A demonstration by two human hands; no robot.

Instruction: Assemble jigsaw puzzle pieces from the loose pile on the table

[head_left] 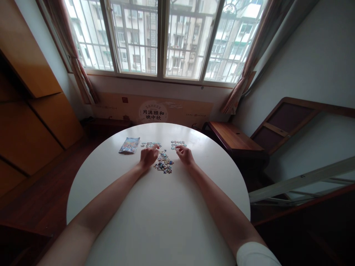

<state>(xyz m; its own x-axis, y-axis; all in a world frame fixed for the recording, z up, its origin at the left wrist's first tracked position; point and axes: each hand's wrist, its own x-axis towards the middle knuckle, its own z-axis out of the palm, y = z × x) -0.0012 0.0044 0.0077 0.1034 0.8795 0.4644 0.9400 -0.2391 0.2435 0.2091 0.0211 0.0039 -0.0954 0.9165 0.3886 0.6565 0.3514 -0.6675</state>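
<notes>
A loose pile of small mixed-colour jigsaw pieces (164,164) lies on the white table between my hands. My left hand (149,156) rests at the pile's left side, its fingers curled together just below a spread group of pieces (149,144). On the other side, my right hand (185,154) has thumb and fingers pinched at the lower edge of a group of pieces laid out in rows (178,143). Whatever may be between the fingertips of either hand is too small to make out. A colourful picture packet (129,145) lies left of my left hand.
The round white table (163,221) has its far edge towards the window (183,40). A wooden bench (233,136) stands beyond the table at the right, with a wooden-framed panel (285,118) by the wall. Wooden cabinets (52,122) stand at the left.
</notes>
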